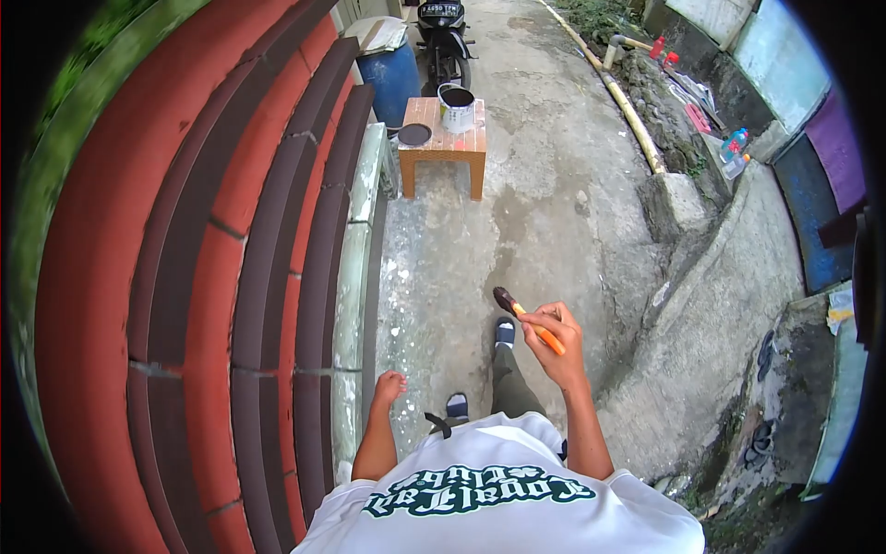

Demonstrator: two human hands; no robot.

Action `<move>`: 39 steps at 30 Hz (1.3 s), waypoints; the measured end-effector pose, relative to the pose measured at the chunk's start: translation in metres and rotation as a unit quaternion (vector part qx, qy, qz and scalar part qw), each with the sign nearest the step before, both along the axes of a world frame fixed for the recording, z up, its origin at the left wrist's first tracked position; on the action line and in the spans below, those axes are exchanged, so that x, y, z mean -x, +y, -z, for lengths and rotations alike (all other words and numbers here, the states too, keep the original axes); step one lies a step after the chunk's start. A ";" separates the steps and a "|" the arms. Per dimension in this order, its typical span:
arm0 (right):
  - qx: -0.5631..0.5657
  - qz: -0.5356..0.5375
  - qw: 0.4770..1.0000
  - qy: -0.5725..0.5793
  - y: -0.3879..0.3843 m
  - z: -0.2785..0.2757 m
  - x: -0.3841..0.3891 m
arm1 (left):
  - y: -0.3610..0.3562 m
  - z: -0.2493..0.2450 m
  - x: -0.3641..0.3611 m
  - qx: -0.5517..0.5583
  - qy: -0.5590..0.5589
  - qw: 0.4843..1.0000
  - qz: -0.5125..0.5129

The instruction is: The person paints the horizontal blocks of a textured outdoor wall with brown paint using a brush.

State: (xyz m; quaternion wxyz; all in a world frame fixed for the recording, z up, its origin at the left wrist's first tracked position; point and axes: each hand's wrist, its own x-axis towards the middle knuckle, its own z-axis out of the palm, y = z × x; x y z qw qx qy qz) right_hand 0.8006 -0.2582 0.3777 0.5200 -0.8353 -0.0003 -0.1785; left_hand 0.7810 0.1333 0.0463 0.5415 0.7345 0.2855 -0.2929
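Observation:
My right hand point(556, 340) is closed around the orange handle of a paintbrush point(546, 339), its dark, paint-covered bristles pointing up and left over the concrete. Low beside the wall, my left hand point(390, 386) hangs with its fingers curled; whether it holds anything is too small to tell. The wall point(208, 305) at the left has red and dark brown bands. Farther ahead, a brown plastic stool-like table point(446, 140) bears a white paint bucket point(456, 115) with dark contents and a round dark lid point(414, 135).
A blue barrel point(389, 83) and a parked motorcycle point(446, 42) stand beyond the table. Along the right run a pipe point(632, 120), a rough concrete slope point(720, 277) and some bottles point(735, 145). My feet are on the concrete path point(544, 222).

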 end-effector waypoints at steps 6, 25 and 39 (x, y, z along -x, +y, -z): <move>-0.006 -0.018 1.000 0.010 -0.071 0.008 -0.144 | -0.048 0.038 -0.063 -0.009 0.078 0.997 -0.011; 0.026 -0.069 0.996 0.055 -0.169 0.041 -0.608 | -0.165 0.054 -0.354 0.012 0.125 0.990 -0.061; -0.161 -0.054 0.964 0.202 -0.169 0.191 -0.976 | -0.176 -0.030 -0.663 0.035 -0.056 0.983 -0.170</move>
